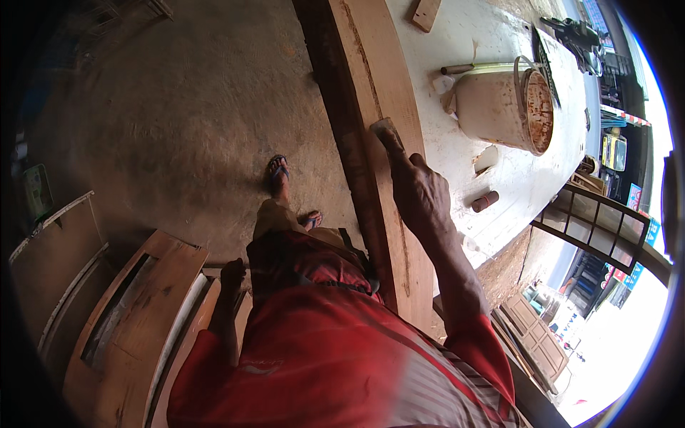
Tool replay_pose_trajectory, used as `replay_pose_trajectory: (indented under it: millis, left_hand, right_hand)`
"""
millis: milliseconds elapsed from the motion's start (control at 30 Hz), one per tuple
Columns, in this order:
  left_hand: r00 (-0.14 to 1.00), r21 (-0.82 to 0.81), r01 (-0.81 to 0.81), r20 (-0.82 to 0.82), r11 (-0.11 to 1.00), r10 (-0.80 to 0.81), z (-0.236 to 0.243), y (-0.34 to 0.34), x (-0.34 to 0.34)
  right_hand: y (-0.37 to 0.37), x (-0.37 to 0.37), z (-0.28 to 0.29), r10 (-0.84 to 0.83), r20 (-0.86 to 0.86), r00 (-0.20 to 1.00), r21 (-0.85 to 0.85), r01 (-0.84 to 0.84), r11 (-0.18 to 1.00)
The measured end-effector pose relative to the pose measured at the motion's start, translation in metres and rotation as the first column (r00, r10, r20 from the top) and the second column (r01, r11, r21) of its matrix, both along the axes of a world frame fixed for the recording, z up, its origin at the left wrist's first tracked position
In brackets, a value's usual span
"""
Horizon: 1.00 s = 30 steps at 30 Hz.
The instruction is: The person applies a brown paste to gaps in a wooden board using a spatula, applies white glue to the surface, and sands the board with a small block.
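On the bench: your right hand [421, 196] grips a sanding block [387, 133], pressed to the long plank [385, 143].
Left hand [232, 274]: hangs low, grip unclear.
Bench [514, 171]: white, bucket [503, 107] beside.
Floor [193, 121]: bare concrete.

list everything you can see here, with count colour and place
plank: 1, brown, on edge along the bench
scraper: 1, grey-brown, on the plank under the right fingers
bench: 1, whitish, right of plank
bucket: 1, dirty white, rusty inside, on its side on the bench
cylinder: 1, brown, on the bench
frames: several, brown, lower left
sandals: 2, blue, on the floor
right hand: on the scraper
left hand: by the frames
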<state>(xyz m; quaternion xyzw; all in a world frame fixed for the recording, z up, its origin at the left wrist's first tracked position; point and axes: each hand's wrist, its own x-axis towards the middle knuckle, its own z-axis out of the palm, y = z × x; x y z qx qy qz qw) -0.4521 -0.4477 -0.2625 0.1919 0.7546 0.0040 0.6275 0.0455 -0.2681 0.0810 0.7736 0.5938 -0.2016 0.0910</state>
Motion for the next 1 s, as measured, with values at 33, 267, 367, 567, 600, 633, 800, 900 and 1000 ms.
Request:
replay_pose_trajectory:
  millis: [33,267,367,567,600,633,800,900,1000]
  left_hand:
    - [1.0,-0.018,0.014,0.003,1.0,-0.014,-0.004,-0.001,-0.008]
    - [0.983,0.253,-0.15,0.14,0.956,0.117,-0.01,0.032,-0.026]
    - [0.98,0.185,-0.139,0.164,0.973,0.109,-0.031,0.003,-0.078]
    - [0.984,0.282,-0.077,0.179,0.956,0.027,-0.018,0.021,-0.038]
    - [0.947,0.247,-0.23,0.279,0.941,0.158,-0.015,0.032,-0.027]
    - [0.95,0.417,-0.201,0.304,0.886,0.073,-0.018,0.015,-0.03]
    - [0.994,0.038,-0.105,-0.024,0.994,0.106,0.001,0.009,-0.042]
    - [0.993,-0.01,0.121,0.006,0.993,-0.121,-0.004,0.003,-0.03]
    - [0.973,0.166,0.135,0.165,0.977,-0.163,-0.02,0.029,-0.027]
  right_hand:
    - [0.002,-0.001,-0.006,0.001,0.008,1.0,0.045,-0.001,0.999]
    - [0.128,0.003,-0.012,0.142,0.015,0.99,0.168,-0.142,0.975]
    - [0.089,0.003,-0.006,0.076,0.021,0.997,0.14,-0.078,0.987]
    - [0.205,0.027,-0.031,0.244,0.028,0.969,0.323,-0.24,0.915]
    - [0.21,0.031,-0.029,0.275,0.06,0.96,0.329,-0.279,0.902]
    - [0.207,0.025,-0.025,0.247,0.042,0.968,0.27,-0.249,0.93]
    - [0.156,0.022,-0.009,0.086,0.079,0.993,0.142,-0.097,0.985]
    - [0.173,0.017,0.006,0.139,0.042,0.989,0.085,-0.142,0.986]
    - [0.149,0.015,-0.013,0.154,0.033,0.988,0.244,-0.157,0.957]
